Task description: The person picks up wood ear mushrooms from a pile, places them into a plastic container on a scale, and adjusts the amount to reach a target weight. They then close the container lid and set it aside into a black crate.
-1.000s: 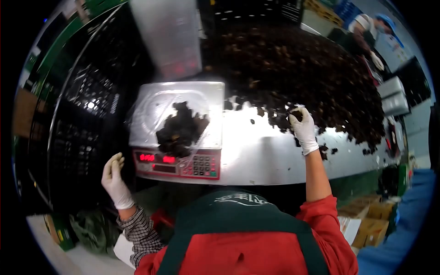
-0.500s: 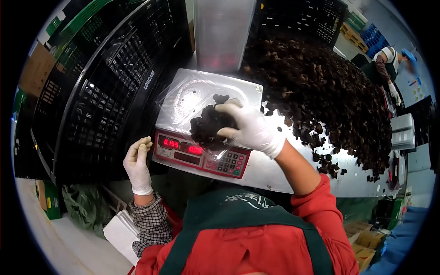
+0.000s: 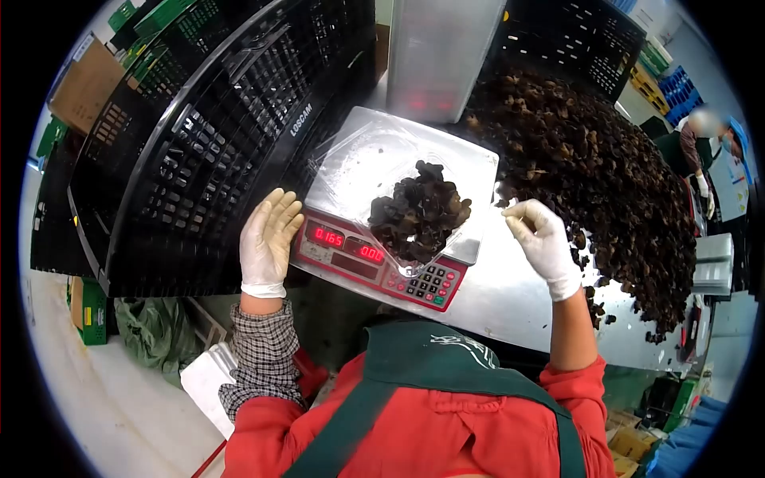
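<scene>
A clump of dark, wrinkled fungus pieces (image 3: 421,211) rests on clear plastic on the metal pan (image 3: 366,139) of a red scale. The scale's display (image 3: 349,244) glows red and its left figure reads 0.165. My left hand (image 3: 271,239), in a white glove, is raised at the scale's left edge, fingers extended and holding nothing. To the right of the pan is my gloved right hand (image 3: 543,243), with thumb and index finger pinched together; anything between them is too small to name.
A large heap of dark fungus (image 3: 598,175) covers the table's right side. Black crates (image 3: 207,143) stand at the left. An upright translucent container (image 3: 434,60) is behind the scale. Another person (image 3: 693,147) stands at the far right.
My right hand has left the clump and moved right. My left hand has gone from a pinch to extended fingers. The display went from 0.155 to 0.165, and the view has shifted.
</scene>
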Available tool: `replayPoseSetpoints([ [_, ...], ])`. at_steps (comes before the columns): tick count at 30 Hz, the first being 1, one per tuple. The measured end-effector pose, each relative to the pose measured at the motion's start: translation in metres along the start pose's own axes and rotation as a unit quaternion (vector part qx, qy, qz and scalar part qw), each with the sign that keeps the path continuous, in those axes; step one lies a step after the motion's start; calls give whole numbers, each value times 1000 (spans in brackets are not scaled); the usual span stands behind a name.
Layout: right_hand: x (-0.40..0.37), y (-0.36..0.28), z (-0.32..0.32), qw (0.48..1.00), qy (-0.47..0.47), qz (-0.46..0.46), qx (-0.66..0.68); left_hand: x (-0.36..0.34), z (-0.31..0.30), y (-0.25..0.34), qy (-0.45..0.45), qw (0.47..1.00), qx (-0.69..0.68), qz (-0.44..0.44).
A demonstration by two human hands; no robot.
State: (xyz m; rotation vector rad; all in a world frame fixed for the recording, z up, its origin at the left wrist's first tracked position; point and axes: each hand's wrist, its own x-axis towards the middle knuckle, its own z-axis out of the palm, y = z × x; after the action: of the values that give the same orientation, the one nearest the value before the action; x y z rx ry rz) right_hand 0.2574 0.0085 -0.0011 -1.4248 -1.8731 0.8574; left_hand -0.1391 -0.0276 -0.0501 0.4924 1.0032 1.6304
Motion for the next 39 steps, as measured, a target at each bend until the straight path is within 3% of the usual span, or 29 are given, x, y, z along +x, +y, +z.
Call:
replayPoseSetpoints([
  [1, -4, -8, 8, 997, -4, -82, -6, 1, 0, -1, -5, 999, -25, -22],
  [3, -15, -41, 23, 991, -95, -89, -29, 7, -1, -4, -12, 994, -71, -83],
  [5, -16, -68, 37, 948, -147, -238, -154, 12, -1, -12, -27, 989, -88, -117],
  [7, -10, -63, 67, 925, -154, -287, -195, 11, 11, -15, -26, 986, -85, -138],
  [11, 1, -51, 91, 894, -220, -280, -272, 20, 24, -22, -39, 981, -82, -171],
  [16, -2, -63, 55, 928, -167, -294, -158, 42, 33, -24, -63, 981, -57, -176],
  [19, 2, -47, 31, 966, -59, -228, -110, 56, 48, -20, -73, 982, -36, -173],
  [21, 12, -25, 17, 991, -4, -132, -25, 63, 65, -18, -57, 992, 8, -117],
  [22, 16, -17, 11, 997, 24, -35, 61, 61, 69, -20, -103, 993, 51, -16],
  [23, 20, -9, 5, 994, 48, 4, 102, 57, 75, -22, -150, 981, 93, 86],
  [24, 21, -6, 2, 982, 76, -11, 170, 48, 77, -24, -221, 916, 222, 251],
  [25, 22, -3, 0, 966, 101, -26, 237, 32, 83, -16, -301, 832, 340, 319],
  [26, 23, 5, 1, 970, 96, -22, 222, 15, 90, -9, -370, 727, 421, 397],
  [27, 24, 15, 9, 979, 75, 16, 191, -3, 95, -10, -442, 622, 515, 391],
  [28, 26, 24, 19, 984, 54, 53, 160, -24, 90, -26, -427, 571, 570, 408],
  [29, 29, 31, 25, 987, 34, 88, 128, -36, 83, -44, -412, 559, 587, 416],
  [30, 27, 36, 26, 991, -42, 109, 63, -40, 74, -55, -376, 571, 583, 440],
  [31, 24, 26, 26, 973, -104, 160, 126, -42, 70, -59, -340, 581, 577, 463],
  [35, 21, 24, 37, 940, -112, 208, 245, -58, 67, -71, -92, 715, 570, 394],
  [37, 21, 32, 40, 923, -114, 233, 284, -59, 59, -70, -50, 780, 549, 298],
  [38, 22, 38, 40, 915, -139, 232, 300, -64, 60, -68, -70, 916, 390, 58],
  [39, 23, 43, 42, 907, -168, 233, 308, -59, 52, -75, -105, 920, 376, 15],
])
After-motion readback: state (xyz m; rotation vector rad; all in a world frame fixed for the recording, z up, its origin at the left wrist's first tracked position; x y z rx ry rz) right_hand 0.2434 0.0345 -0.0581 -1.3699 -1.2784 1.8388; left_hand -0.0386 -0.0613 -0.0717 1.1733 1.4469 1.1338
